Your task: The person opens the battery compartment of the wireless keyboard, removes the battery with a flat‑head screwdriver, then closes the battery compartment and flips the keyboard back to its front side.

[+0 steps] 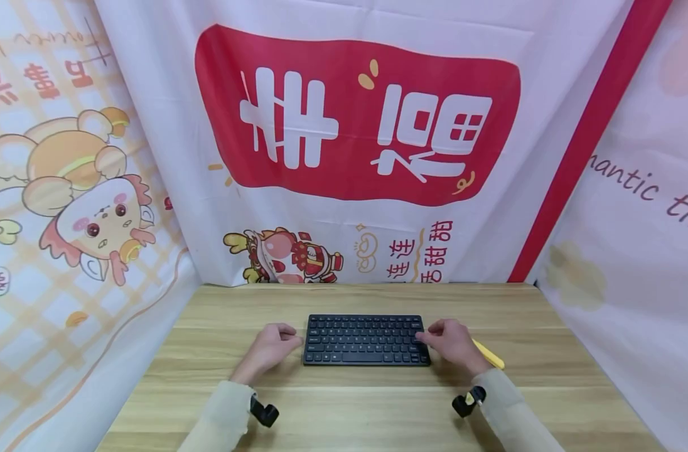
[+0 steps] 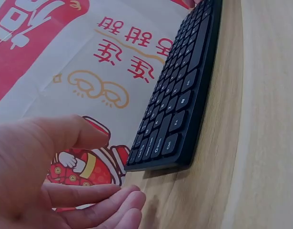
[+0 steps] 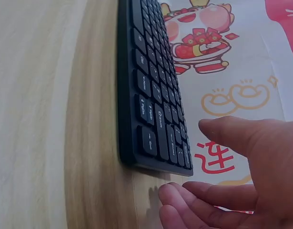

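A black keyboard lies flat on the wooden table, its long side across my front. Beside its left end is my left hand, holding nothing. The left wrist view shows that thumb and the fingers spread apart, just off the keyboard's corner. At the opposite end, my right hand has its thumb over the edge keys in the head view. Seen from the right wrist, its thumb stands apart from the fingers, with the keyboard's end near them; I cannot tell whether they touch.
A yellow stick-like object lies partly hidden behind my right wrist. The wooden table ends at a printed white and red cloth at the back, with more printed cloth on both sides. A dark strapped device sits on each wrist.
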{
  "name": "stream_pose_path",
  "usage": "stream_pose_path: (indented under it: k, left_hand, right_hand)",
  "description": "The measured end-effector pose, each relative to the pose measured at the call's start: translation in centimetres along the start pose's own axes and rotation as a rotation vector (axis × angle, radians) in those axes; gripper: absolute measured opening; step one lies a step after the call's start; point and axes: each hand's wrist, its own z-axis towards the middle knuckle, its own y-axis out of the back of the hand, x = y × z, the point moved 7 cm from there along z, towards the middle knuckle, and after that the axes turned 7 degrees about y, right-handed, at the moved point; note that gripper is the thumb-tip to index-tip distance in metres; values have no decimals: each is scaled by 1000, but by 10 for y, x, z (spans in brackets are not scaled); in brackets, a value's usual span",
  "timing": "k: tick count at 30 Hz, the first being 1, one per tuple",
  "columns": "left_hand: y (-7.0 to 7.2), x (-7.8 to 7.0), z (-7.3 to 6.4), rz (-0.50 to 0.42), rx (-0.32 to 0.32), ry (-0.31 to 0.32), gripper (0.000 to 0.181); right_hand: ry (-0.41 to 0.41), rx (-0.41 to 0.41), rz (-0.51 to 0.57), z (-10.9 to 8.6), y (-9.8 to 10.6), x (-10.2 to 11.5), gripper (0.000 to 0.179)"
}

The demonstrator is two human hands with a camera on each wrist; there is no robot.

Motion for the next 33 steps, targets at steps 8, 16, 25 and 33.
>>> stream_pose_path:
  k: [8, 16, 25, 33]
  left_hand:
    - [-13, 0, 4, 0, 28, 26, 46]
    - [-23, -6, 11, 16, 6, 28, 42]
    - [-30, -18, 9, 115, -59, -23, 38]
    - [-33, -25, -1, 219, -96, -108, 45]
  right_hand:
    - [-23, 9, -2, 9, -7, -1, 43]
    - [-32, 0, 1, 13, -7, 4, 38]
    - [-104, 56, 16, 26, -14, -3, 43]
    - [-109, 73, 43, 26, -16, -3, 53]
